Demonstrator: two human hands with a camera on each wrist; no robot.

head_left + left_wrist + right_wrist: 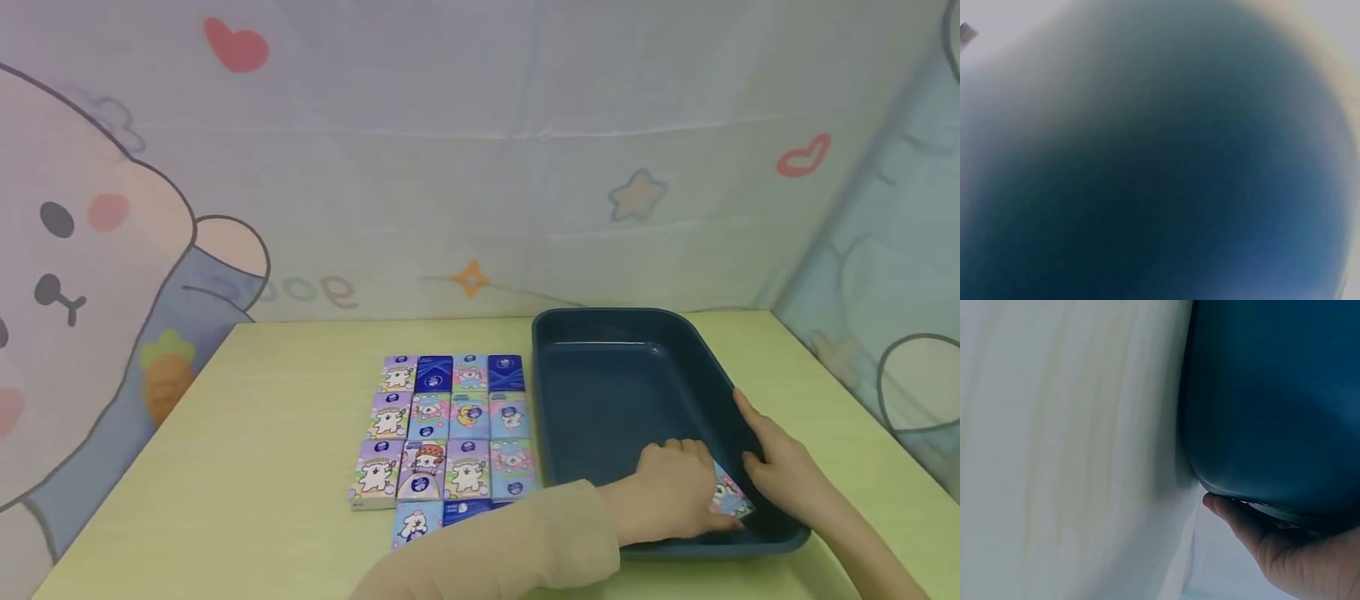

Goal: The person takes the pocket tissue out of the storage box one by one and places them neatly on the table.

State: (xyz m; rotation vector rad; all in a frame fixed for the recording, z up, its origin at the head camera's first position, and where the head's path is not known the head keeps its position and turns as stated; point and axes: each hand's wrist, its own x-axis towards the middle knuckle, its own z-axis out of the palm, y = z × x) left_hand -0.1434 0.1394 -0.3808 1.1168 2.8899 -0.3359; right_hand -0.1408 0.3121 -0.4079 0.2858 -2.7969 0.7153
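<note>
A pocket tissue pack [729, 493] with a pink and blue cartoon print shows in the near right corner of a dark blue tray [611, 329]. My left hand [675, 492] reaches into the tray and grips this pack, its fingers bent and its thumb along the near edge. Part of the pack is hidden by the hand. On the right side of the tray, my right hand [787, 475] holds the rim; the right wrist view shows that hand [1291, 559] against the tray's outer wall [1260, 412]. The left wrist view is a dark blue blur.
Left of the tray, several tissue packs [450, 417] lie in rows on the pale yellow-green table [262, 433]. My left sleeve [510, 550] covers part of the nearest row. A printed cloth [450, 167] hangs behind the table.
</note>
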